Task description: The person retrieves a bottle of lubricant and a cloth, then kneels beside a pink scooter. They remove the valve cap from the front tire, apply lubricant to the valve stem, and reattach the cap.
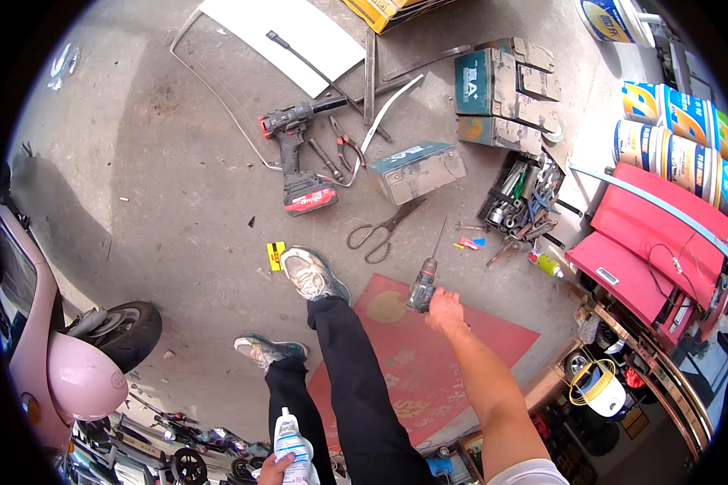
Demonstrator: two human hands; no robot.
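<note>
I see the person's right hand (445,310) wrapped around a small, dark grey power drill (421,293). A long, thin, metal bit (441,236) sticks out of its front and points away from the body. The drill is over the top part of the flat red mat with pale flower shapes (396,339), just past the white and grey lace-up shoe (306,275). I can't tell if the drill is resting there or is up in the air.

To do this well, I think the hand should keep the drill steady and the bit turned away from both feet. A bit that thin could bend, so it would be best not to bump it on the floor or on the big dark metal scissors (402,215) nearby.

The right hand is closed snugly on the drill, but I can't see where all the fingertips go. The left hand (275,470) is low down by the black trousers (349,347), curled around a white squeezy bottle with blue marks and a pointy white top (291,444). The bottle stands nearly upright in that hand. A soft grip seems best, so nothing squirts out.
</note>
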